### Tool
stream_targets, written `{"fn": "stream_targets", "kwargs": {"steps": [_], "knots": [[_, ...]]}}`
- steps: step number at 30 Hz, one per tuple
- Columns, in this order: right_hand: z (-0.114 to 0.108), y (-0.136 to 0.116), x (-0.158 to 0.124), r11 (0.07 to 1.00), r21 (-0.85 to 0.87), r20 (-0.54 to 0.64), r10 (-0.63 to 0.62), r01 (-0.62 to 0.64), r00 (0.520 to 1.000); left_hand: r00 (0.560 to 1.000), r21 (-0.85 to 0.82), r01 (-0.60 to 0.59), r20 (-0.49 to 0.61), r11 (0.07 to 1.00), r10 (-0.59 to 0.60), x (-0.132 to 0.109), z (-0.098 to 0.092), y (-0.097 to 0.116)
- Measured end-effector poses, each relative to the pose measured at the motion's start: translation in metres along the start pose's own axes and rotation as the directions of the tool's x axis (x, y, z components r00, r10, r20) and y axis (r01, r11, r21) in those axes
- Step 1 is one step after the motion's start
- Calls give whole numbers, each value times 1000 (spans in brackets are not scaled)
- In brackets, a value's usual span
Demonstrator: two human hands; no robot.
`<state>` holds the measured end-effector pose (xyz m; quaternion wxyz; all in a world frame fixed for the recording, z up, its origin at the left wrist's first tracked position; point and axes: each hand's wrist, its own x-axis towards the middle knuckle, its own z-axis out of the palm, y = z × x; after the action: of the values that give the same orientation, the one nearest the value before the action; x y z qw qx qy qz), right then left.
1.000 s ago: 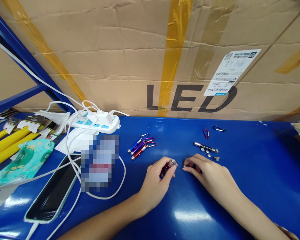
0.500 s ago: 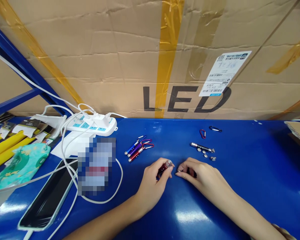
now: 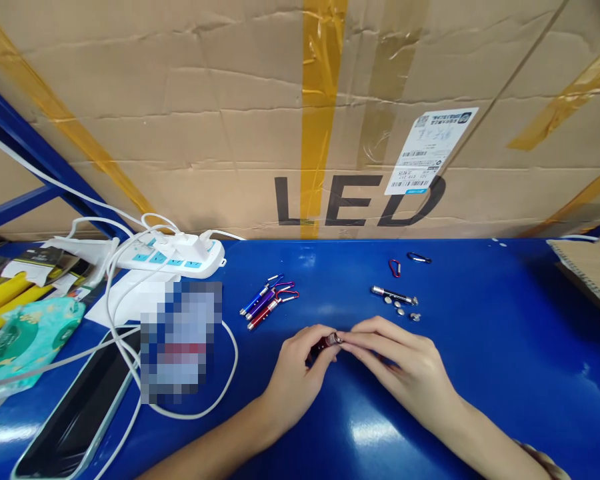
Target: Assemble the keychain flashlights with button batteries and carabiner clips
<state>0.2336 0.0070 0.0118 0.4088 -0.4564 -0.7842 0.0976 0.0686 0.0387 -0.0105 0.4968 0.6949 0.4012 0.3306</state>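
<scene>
A dark red, glossy cylindrical tube (image 3: pixel 325 343) with a silver metal end is held just above a shiny blue table (image 3: pixel 500 373), in the middle from side to side and well short of the far edge. It looks like rigid metal, probably light and sturdy, though its polished surface could slip in damp fingers. The best hold is likely around the middle of the barrel, leaving the silver end free. Most of the barrel is hidden; the end that shows is bright, round and pointed toward the right.

The left hand (image 3: pixel 297 370) is curled closed around the tube, thumb on the near side. The right hand (image 3: pixel 407 367) has its fingers stretched forward and drawn together, tips at the silver end; whether they pinch something small cannot be told.

Beyond the left hand, toward the far edge, three slim metal tubes lie side by side: blue (image 3: pixel 253 301), purple (image 3: pixel 261 304) and red (image 3: pixel 263 315), each with a coloured clip. Beyond the right hand lies a black tube with silver ends (image 3: pixel 395 295), small round silver discs (image 3: pixel 397 305) just beside it. These look thin and easy to drop. Nearer the far edge are a red metal clip (image 3: pixel 395 268) and a black metal clip (image 3: pixel 419 258). A large brown cardboard box (image 3: pixel 230 133) stands along that edge.
</scene>
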Motion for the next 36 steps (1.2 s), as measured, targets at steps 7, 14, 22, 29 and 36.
{"fn": "stream_targets", "kwargs": {"steps": [7, 14, 22, 29, 36], "knots": [[3, 3, 1, 999, 32, 20, -8, 8, 1000, 1000, -4, -10, 16, 1000, 10, -1, -1, -3], [-1, 8, 3, 999, 17, 51, 33, -34, 998, 999, 64, 14, 32, 998, -17, -2, -1, 0], [-33, 41, 14, 829, -385, -322, 292, -407, 900, 996, 20, 75, 44, 997, -76, -3, -1, 3], [-54, 69, 11, 651, -570, -222, 466, -502, 856, 996, 0, 83, 40, 997, -83, -4, -2, 5], [-49, 68, 9, 785, -545, 43, 376, -293, 926, 998, -21, 61, 23, 998, -61, -3, -2, 10]]}}
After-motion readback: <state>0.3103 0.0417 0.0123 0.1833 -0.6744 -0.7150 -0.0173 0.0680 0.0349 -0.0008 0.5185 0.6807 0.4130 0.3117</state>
